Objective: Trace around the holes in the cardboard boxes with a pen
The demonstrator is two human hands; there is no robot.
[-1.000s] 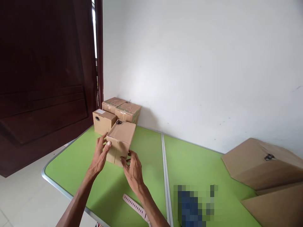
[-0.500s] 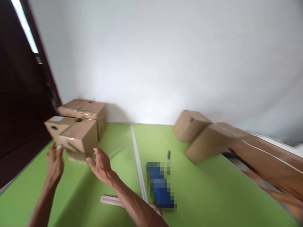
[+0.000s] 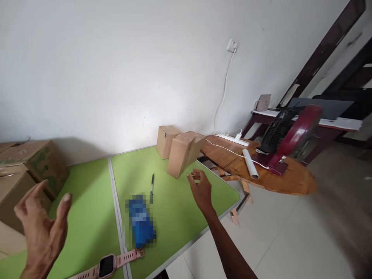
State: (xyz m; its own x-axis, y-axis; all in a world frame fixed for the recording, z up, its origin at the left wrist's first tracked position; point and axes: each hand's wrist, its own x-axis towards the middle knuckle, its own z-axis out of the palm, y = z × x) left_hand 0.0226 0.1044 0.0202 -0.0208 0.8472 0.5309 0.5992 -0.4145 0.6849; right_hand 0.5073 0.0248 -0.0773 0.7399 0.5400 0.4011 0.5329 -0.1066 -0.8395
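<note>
My left hand (image 3: 43, 226) hangs over the left part of the green table (image 3: 87, 197), thumb and fingers spread with nothing between them. Behind it sit several stacked cardboard boxes (image 3: 46, 162), partly cut off by the left edge. Toward the right, my right hand (image 3: 201, 189) is held with its fingers curved apart and empty. It is close to a tall cardboard box (image 3: 177, 155) but seems not to touch it. Another small box (image 3: 164, 141) stands behind that one, against the wall.
A pen (image 3: 152, 184), a blurred blue item (image 3: 141, 223) and a pink-strapped smartwatch (image 3: 107, 266) lie on the green table. Beyond its right edge, a wooden table (image 3: 290, 186) holds a red fan (image 3: 299, 133), a white tube (image 3: 250, 164) and a power strip (image 3: 234, 140).
The view has swung right, bringing the wooden table and fan into sight. My right hand has gone from the left boxes across to the right-hand ones. My left hand stays near the left boxes.
</note>
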